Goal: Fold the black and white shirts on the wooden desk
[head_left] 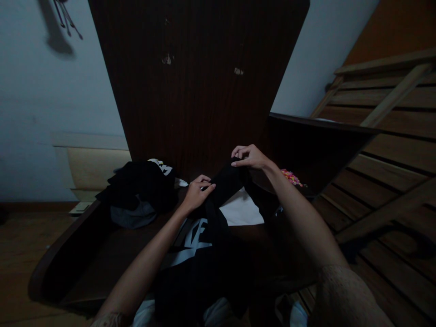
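Note:
A black garment with large white letters (199,247) lies over the dark wooden surface (102,259) in front of me. My left hand (197,191) pinches a raised fold of this black cloth, fingers closed on it. My right hand (248,157) grips the upper end of the same fold, holding it up near the tall dark wooden board (200,81). A white piece of fabric or paper (242,211) lies under the garment, just right of my left hand.
A heap of dark clothes (141,190) with a grey piece sits at the left. Something small and colourful (291,177) lies at the right by a dark panel (316,145). Wooden bed slats (391,150) fill the right side. A pale wall stands behind.

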Demonstrator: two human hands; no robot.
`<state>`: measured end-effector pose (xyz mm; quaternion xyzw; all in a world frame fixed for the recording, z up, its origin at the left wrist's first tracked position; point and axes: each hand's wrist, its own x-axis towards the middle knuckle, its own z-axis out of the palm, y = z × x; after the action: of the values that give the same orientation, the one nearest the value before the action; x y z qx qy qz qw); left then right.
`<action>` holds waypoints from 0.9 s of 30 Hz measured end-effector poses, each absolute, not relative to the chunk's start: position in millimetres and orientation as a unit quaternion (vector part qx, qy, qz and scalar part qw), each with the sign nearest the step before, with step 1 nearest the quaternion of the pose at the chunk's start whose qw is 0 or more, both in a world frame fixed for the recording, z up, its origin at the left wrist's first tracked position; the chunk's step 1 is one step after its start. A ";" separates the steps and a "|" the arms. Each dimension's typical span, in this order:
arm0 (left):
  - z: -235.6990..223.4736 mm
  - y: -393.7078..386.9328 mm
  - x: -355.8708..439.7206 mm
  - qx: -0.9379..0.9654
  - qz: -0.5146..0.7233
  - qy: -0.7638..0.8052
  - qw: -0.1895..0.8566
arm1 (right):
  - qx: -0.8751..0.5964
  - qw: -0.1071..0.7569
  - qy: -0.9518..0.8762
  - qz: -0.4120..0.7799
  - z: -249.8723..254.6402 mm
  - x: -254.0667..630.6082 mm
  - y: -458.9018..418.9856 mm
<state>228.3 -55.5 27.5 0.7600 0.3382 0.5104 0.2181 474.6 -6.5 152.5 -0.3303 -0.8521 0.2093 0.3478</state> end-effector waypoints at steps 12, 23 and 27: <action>31.9 -59.7 234.3 0.794 0.475 0.347 0.155 | -0.336 0.323 -0.852 0.239 154.1 470.5 -7.4; 36.0 -59.0 227.8 0.789 0.476 0.347 0.174 | -0.306 0.222 -0.907 0.186 161.5 474.8 -9.5; 38.0 -59.4 227.1 0.787 0.480 0.346 0.173 | -0.356 0.207 -0.892 0.187 155.8 475.2 -6.7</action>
<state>227.1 -59.4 38.0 0.7873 0.3463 0.4801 0.1726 475.2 -6.7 155.8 -0.3562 -0.8918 0.1873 0.2066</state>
